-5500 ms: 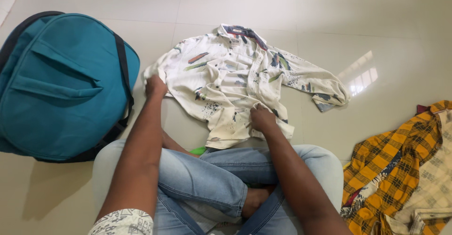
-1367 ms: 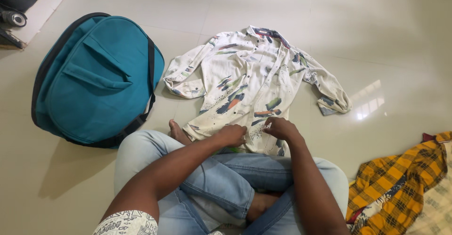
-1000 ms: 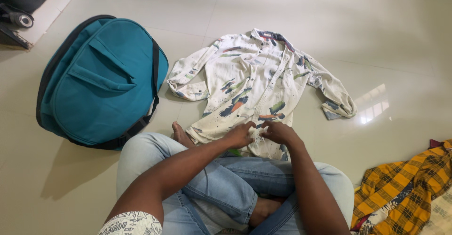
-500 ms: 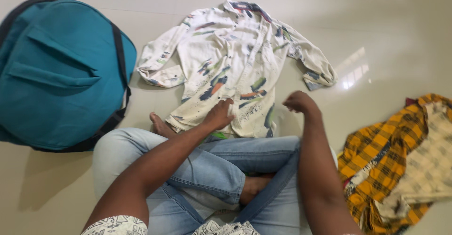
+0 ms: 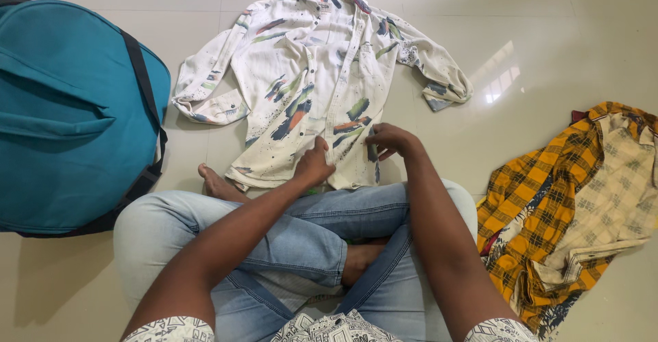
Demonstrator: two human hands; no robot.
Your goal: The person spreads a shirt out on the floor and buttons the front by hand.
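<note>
Person is sitting cross-legged on the floor, jeans-clad knees nearest the camera, one bare foot poking out left of the lap, so everything is lying within arm's reach without leaning. Left hand is pressing down on the lower front of the white paint-splash shirt, fingers curled onto the cloth beside the button placket, apparently pinning the hem so the fabric is not sliding on the smooth tile. Right hand is sitting just right of it at the shirt's lower right edge, fingers bent and pinching loosely at the cloth; can't tell for sure whether it's actually gripping a fold or only touching. Both hands are working the same bottom strip, close together, either side of the placket. The shirt is lying front-up and spread flat directly ahead of the knees, hem toward the person, collar at the far end, both sleeves flung outward and bent at the cuffs. Teal bag is resting on its side well left of the shirt, near its left sleeve, black strap facing the shirt. Yellow plaid shirts are lying in a crumpled heap to the right, apart from the white one, beside the right knee.
</note>
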